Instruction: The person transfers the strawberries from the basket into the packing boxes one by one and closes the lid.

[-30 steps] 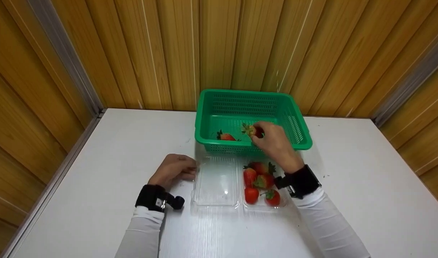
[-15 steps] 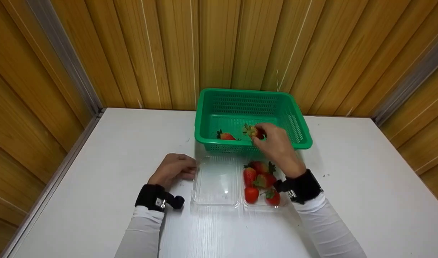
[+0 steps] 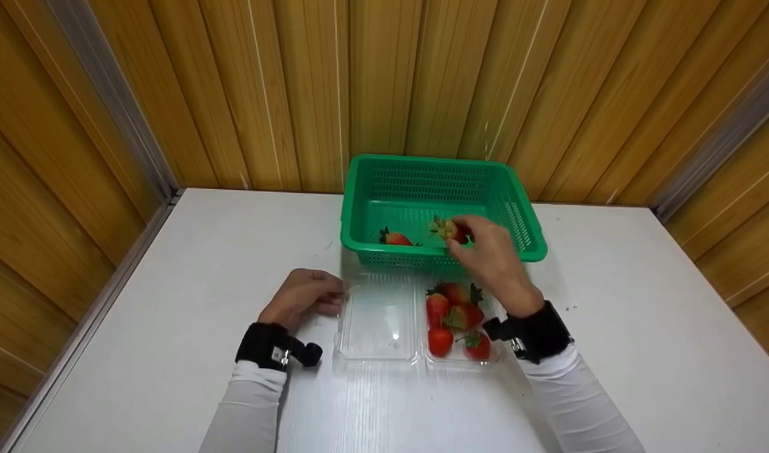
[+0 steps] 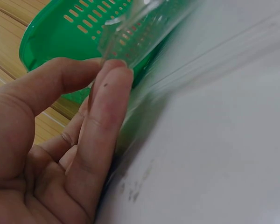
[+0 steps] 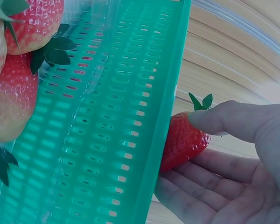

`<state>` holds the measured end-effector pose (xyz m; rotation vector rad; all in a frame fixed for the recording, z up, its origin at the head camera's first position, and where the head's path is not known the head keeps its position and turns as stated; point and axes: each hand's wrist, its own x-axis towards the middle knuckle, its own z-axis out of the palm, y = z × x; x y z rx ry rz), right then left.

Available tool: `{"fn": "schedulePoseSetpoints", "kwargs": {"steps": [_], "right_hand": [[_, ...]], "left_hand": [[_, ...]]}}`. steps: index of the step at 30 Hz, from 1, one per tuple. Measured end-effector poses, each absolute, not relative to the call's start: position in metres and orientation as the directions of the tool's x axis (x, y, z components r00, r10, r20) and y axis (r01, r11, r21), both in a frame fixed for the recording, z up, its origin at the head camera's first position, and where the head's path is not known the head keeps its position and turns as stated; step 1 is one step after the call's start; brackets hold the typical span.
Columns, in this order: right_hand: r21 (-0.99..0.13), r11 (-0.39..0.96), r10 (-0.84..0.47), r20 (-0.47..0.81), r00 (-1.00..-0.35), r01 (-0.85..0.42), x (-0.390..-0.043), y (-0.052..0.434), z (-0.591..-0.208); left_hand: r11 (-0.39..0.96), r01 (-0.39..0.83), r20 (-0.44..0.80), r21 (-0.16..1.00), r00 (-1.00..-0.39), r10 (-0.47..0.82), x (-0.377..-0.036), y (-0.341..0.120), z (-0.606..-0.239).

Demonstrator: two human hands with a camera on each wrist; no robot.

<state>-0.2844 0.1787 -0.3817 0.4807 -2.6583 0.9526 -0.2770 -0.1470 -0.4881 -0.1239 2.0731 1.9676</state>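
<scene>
My right hand (image 3: 491, 255) holds a strawberry (image 3: 459, 233) between thumb and fingers over the front rim of the green basket (image 3: 409, 250), its leafy top pointing left. The right wrist view shows this red strawberry (image 5: 184, 142) partly behind the basket's edge. My left hand (image 3: 303, 294) pinches the left edge of an opened clear plastic clamshell box (image 3: 381, 324) with thumb and fingertips. Several strawberries (image 3: 465, 316) lie in the box's right half; its left half has none. Another strawberry (image 3: 396, 239) sits in the basket, its lower part hidden by the front wall.
The basket stands at the back of the white table (image 3: 233, 233), just behind the box. A wood-patterned panel wall (image 3: 384, 88) rises behind the table, with more panels at both sides. Small dark specks lie on the tabletop right of the box.
My right hand has shifted slightly to the right with the strawberry still in its fingers. My left hand has stayed at the box's edge.
</scene>
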Motion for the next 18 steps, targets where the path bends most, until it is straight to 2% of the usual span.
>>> {"fn": "schedulePoseSetpoints", "kwargs": {"steps": [7, 18], "right_hand": [[-0.538, 0.726, -0.215, 0.414, -0.884, -0.428, -0.278, 0.184, -0.38], [-0.523, 0.733, -0.217, 0.425, -0.879, -0.434, -0.265, 0.198, -0.375]], "left_hand": [[0.061, -0.249, -0.255, 0.967, -0.958, 0.131, -0.275, -0.148, -0.487], [0.042, -0.232, -0.235, 0.972, -0.961, 0.143, -0.273, -0.148, -0.486]]}}
